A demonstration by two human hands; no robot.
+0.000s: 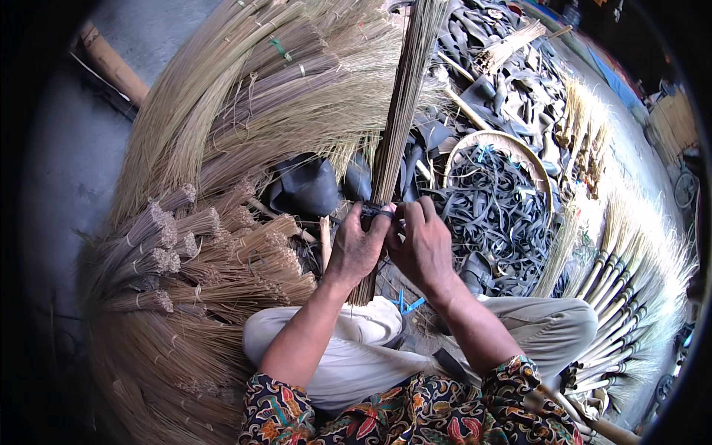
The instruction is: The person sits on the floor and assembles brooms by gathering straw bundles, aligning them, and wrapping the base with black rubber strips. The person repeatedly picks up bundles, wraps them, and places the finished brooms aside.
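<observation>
A long bundle of thin brown stalks (399, 111) stands up in front of me, its cut lower end just above my lap. My left hand (359, 243) is wrapped round the bundle from the left. Around the bundle, at the level of my fingers, runs a black rubber strip (375, 211). Just to the right, my right hand (423, 241) has its fingers pinched together at the strip, touching the bundle; the strip's end is hidden by the fingers. Below the hands, a pair of blue-handled cutters (406, 302) lies near my crossed legs.
Large heaps of tied stalks (274, 96) and smaller bundles (215, 245) fill the left side. A woven basket (550, 174) holds many black rubber strips (500, 208). Black rubber scraps (512, 93) lie behind it. Finished-looking brooms (612, 297) with bound handles are stacked at the right.
</observation>
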